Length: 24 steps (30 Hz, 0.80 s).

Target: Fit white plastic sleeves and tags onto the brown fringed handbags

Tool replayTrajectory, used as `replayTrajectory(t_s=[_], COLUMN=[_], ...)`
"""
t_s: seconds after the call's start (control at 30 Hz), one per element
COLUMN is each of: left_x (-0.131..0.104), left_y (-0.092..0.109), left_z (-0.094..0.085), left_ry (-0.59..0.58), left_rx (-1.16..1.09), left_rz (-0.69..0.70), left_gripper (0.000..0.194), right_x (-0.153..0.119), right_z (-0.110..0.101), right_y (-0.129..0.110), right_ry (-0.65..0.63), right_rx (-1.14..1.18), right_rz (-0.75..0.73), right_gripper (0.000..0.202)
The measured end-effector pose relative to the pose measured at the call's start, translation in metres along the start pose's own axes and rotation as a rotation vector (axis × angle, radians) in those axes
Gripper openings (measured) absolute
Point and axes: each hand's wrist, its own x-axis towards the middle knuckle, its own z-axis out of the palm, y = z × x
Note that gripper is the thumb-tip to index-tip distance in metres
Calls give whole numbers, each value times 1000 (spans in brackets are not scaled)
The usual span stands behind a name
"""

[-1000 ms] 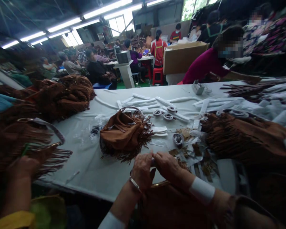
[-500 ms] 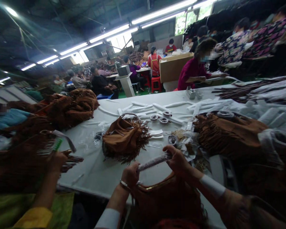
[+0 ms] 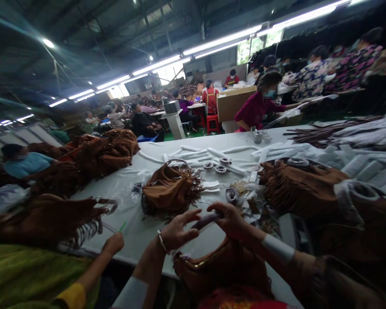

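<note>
While the right hand [image 3: 230,219] is clamped on one end of a wrapped strap [image 3: 206,221], the left hand [image 3: 177,231] has its thumb and fingers spread apart about the other end; in this dim light I cannot tell whether its thumb touches the wrap. The strap is on the wearer's side of the fringed bag [image 3: 167,189], which lies on the white table [image 3: 141,240]. Also nearer than the fringed bag, below both hands, is a brown bag [image 3: 225,266] with a gold-coloured edge. Left of the fringed bag, a co-worker's hand [image 3: 113,243] grips a green tool [image 3: 122,226]. Right of it are a small coil [image 3: 231,195] and a larger brown bundle [image 3: 304,189]; behind it, white strips [image 3: 216,153] and three rolls [image 3: 220,169].
</note>
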Motion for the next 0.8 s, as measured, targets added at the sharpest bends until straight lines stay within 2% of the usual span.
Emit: replayTrajectory(t_s=[0.07,0.13,0.23,0.3,0.37,0.43,0.47,0.5,0.57,0.63,0.73,0.8], left_x=[5,3,-7,-11,-9,-2,2,5,9,7,-6,-18], left_y=[12,15,17,22,29,36,39,42,44,44,38,33], left_z=[5,10,11,10,12,18,22,27,36,41,39,33], left_ry=[-165,-222,-192,-214,-218,-209,-209,-214,-244,-251,-218,-136], left_rx=[-114,-199,-352,-404,-432,-439,-425,-396,-323,-285,-340,-426], left_rz=[-189,-321,-325,-322,-323,-312,-294,-275,-249,-256,-322,-377], left_gripper=[59,61,48,42,41,41,41,42,47,50,51,51], right_x=[-2,-4,-9,-13,-17,-20,-21,-22,-23,-22,-15,-7], right_z=[-6,-15,-28,-35,-38,-37,-34,-31,-22,-16,-19,-27], right_y=[6,22,50,55,41,10,-7,-25,-51,-60,-41,-12], right_ry=[-23,-84,-202,-241,-246,-235,-234,-255,-314,-342,-388,-534], right_rx=[-51,-137,-250,-282,-289,-305,-335,-380,-490,-585,-542,-317], right_rz=[-60,-134,-169,-144,-192,-325,-398,-450,-474,-421,-363,-297], right_gripper=[35,34,29,34,58,84,89,84,62,43,36,36])
